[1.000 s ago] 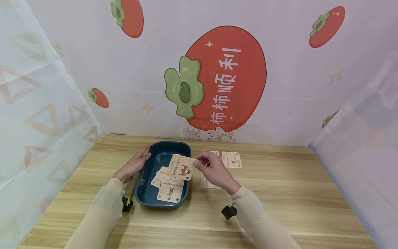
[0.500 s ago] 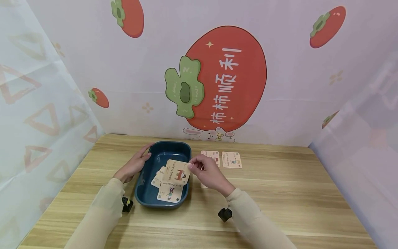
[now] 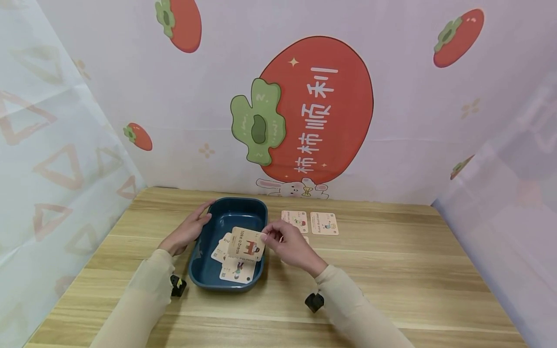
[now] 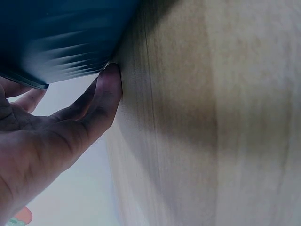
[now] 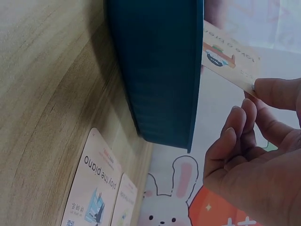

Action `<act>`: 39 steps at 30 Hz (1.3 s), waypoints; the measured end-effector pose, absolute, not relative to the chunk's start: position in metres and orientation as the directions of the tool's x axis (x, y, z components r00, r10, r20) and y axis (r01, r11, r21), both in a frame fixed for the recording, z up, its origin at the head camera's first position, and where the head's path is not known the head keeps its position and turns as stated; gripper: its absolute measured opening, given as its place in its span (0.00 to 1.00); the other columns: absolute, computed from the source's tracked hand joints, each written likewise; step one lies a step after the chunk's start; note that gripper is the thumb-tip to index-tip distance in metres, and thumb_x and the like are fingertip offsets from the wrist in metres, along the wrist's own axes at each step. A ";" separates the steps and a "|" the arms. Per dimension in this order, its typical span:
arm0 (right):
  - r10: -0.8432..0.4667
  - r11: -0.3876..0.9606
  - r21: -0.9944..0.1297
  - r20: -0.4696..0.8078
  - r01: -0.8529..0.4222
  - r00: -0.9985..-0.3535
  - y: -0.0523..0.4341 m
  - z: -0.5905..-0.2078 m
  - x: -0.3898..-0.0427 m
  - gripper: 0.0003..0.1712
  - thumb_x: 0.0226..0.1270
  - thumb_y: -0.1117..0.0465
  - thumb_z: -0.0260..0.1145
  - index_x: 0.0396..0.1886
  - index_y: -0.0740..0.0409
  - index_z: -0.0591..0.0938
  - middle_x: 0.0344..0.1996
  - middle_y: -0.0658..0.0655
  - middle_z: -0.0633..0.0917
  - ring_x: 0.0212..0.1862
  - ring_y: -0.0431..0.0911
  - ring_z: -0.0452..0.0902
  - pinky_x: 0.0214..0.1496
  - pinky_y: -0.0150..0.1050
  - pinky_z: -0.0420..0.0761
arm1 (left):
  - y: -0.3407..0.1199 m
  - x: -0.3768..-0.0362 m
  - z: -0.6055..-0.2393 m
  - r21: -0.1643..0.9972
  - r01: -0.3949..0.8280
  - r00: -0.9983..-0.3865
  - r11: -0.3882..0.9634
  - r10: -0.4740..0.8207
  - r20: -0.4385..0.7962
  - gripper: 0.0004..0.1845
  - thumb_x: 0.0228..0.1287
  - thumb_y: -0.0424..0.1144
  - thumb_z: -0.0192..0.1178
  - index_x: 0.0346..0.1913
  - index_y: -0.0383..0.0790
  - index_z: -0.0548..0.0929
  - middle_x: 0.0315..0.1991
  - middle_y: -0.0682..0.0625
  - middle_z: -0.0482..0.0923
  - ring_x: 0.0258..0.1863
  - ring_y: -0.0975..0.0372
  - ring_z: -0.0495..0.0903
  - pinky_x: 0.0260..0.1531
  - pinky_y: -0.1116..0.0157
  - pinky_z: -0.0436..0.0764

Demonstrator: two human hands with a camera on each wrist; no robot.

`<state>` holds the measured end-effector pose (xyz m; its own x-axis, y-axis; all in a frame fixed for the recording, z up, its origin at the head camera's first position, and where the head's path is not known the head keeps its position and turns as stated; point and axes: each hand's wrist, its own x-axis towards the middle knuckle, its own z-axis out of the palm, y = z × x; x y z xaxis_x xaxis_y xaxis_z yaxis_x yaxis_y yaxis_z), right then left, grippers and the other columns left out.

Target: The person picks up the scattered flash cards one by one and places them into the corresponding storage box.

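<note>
Going by the head view, the right hand [image 3: 291, 244] pinches the "take a break" card [image 3: 245, 245] over the blue tray [image 3: 227, 218], hiding more of the guitar card [image 3: 237, 273] than a second ago. In the left wrist view, the left hand [image 4: 51, 136] has relaxed fingers against the tray; the right wrist view shows a corner pinch, sensible for something I'd judge light, stiffish, easily creased.

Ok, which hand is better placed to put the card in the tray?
Likely the right hand: it already pinches the card over the tray, while the left hand holds the tray's side.
</note>
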<state>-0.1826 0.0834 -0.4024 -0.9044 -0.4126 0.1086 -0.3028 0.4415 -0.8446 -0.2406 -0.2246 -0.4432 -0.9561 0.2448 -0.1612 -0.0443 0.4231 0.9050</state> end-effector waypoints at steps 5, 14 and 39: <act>-0.427 0.452 -0.841 0.088 -0.297 -0.900 0.084 -0.404 -0.183 0.05 0.76 0.61 0.64 0.45 0.53 0.85 0.34 0.51 0.78 0.40 0.47 0.73 0.37 0.36 0.76 | -0.225 -0.241 -0.444 0.908 -0.036 -0.956 0.417 0.250 -0.153 0.30 0.85 0.41 0.36 0.83 0.46 0.45 0.82 0.37 0.39 0.77 0.36 0.48 0.71 0.35 0.51; -0.434 0.446 -0.843 0.089 -0.299 -0.897 0.087 -0.405 -0.183 0.05 0.75 0.60 0.65 0.45 0.54 0.85 0.33 0.52 0.78 0.38 0.47 0.73 0.35 0.35 0.75 | -0.224 -0.242 -0.445 0.917 -0.017 -0.957 0.400 0.259 -0.131 0.30 0.85 0.41 0.37 0.83 0.46 0.46 0.81 0.36 0.39 0.76 0.35 0.48 0.71 0.35 0.52; -0.376 0.527 -0.790 0.114 -0.314 -0.920 0.124 -0.406 -0.184 0.05 0.71 0.63 0.68 0.43 0.57 0.86 0.31 0.50 0.77 0.34 0.45 0.73 0.35 0.36 0.75 | -0.225 -0.242 -0.446 0.921 -0.036 -0.955 0.387 0.258 -0.146 0.30 0.85 0.41 0.36 0.83 0.46 0.46 0.81 0.35 0.39 0.76 0.35 0.50 0.71 0.36 0.53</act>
<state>-0.1840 0.1237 -0.4064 -0.9196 -0.3758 0.1143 -0.3135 0.5270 -0.7899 -0.2424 -0.2254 -0.4464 -0.9549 0.2583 -0.1462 -0.0365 0.3867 0.9215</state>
